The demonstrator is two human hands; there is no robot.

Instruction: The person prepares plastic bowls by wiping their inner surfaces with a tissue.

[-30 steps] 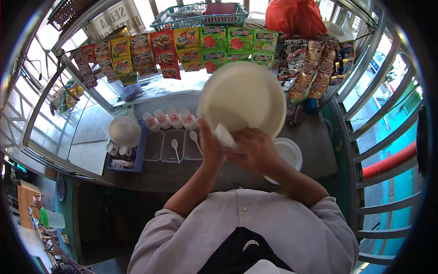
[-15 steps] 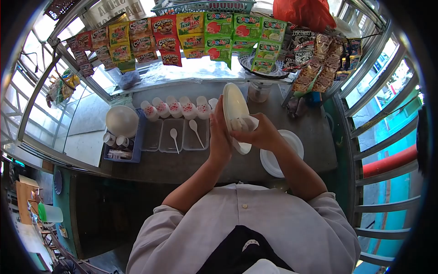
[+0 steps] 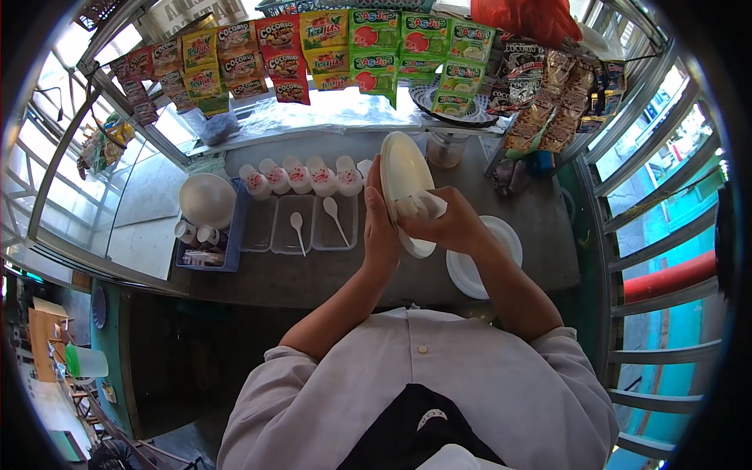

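My left hand (image 3: 381, 227) supports a white oval plate (image 3: 409, 160) from its left side and back; the plate stands tilted on edge above the counter. Closed around a crumpled white tissue (image 3: 421, 205), my right hand (image 3: 446, 223) presses it to the lower part of the plate's face. Its fingertips are partly hidden by the tissue. Below my right forearm, white plates (image 3: 507, 243) lie on the counter, partly covered by the arm.
Clear plastic trays (image 3: 298, 243) hold two white spoons, with several printed cups (image 3: 322, 178) behind them. A blue basket (image 3: 227, 254) with a white bowl (image 3: 207, 200) stands at left. Drink sachets (image 3: 374, 59) hang across the back. A jar (image 3: 446, 150) stands behind the plate.
The plate stays in my left hand, at nearly the same tilt. My right hand has shifted slightly with the tissue against the plate, and the whole view has moved a little.
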